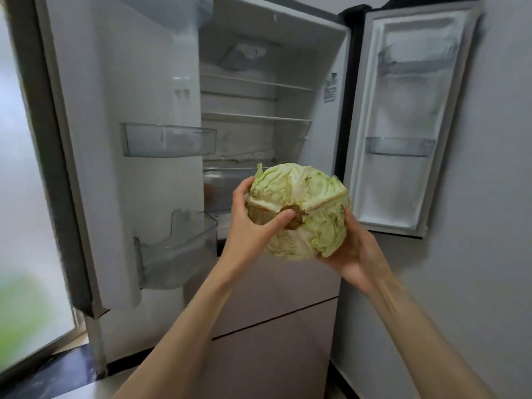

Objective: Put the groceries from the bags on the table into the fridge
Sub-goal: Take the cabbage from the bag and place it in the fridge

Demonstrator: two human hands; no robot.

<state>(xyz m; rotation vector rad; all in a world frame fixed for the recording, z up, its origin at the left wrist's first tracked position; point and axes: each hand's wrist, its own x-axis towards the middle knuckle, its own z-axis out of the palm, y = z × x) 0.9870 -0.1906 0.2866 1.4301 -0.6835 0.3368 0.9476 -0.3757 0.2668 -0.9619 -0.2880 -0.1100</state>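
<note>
Head view: a round, pale green cabbage point(299, 211) with crinkled, veined leaves and a brown stub of stem is held up in both hands before an open fridge point(273, 90). The left hand point(253, 223) is curled round its left side, thumb pressed beside the stem; the right hand point(354, 254) is cupped beneath its right side, fingers mostly hidden. Both doors are swung wide, the left door point(115, 139) fitted with clear plastic bins point(169, 139), the right door point(408, 116) lined in white moulded plastic. Thin flat shelves point(259, 118) are seen inside.
</note>
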